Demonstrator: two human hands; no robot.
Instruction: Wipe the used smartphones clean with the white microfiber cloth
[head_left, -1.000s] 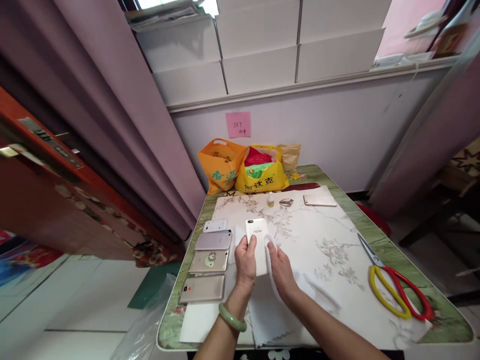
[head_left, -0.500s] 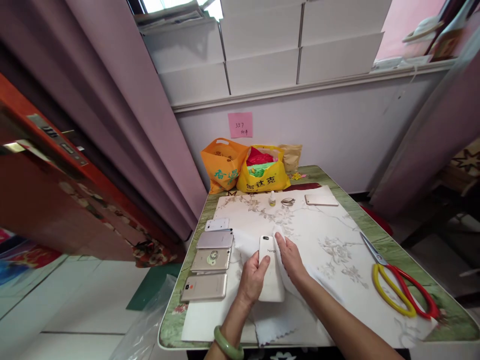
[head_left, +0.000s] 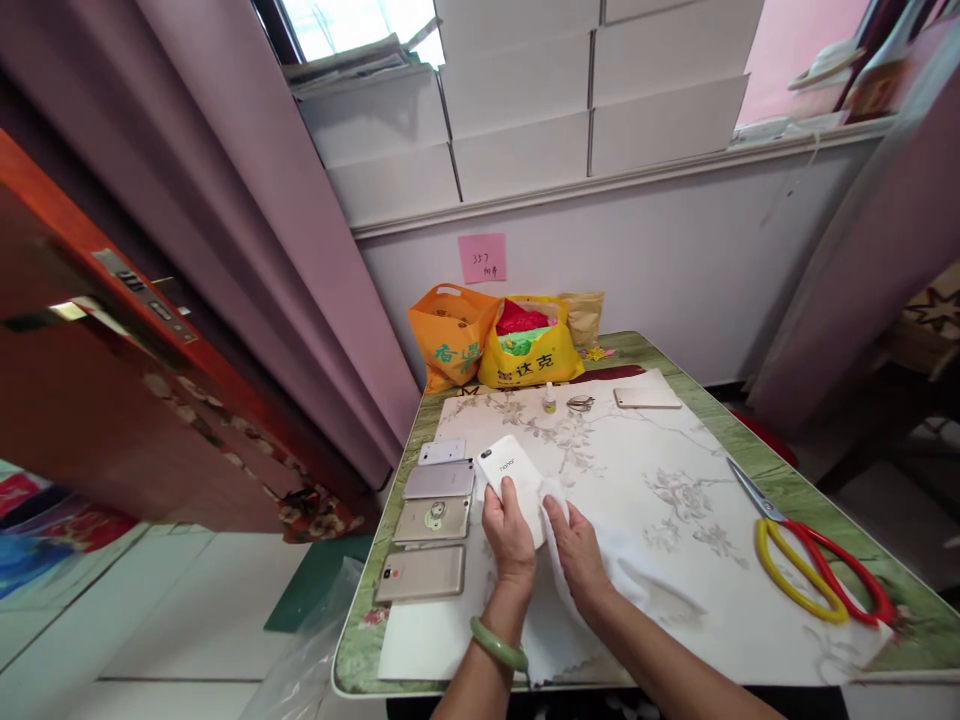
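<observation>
Gripping white phone (head_left: 508, 474) in left hand (head_left: 510, 535), phone at its 12 o'clock; right hand (head_left: 579, 555) clutches white cloth (head_left: 600, 570) against it.

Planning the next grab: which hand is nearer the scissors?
Right. The right hand rests on the white cloth, with the scissors off to its right; the left hand, holding the white phone, sits farther left.

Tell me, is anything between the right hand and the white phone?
Yes. A white cloth, held in the right hand, lies between that hand and the white phone, at the phone's near end. The left hand holds the phone directly, with nothing visible between them.
</observation>
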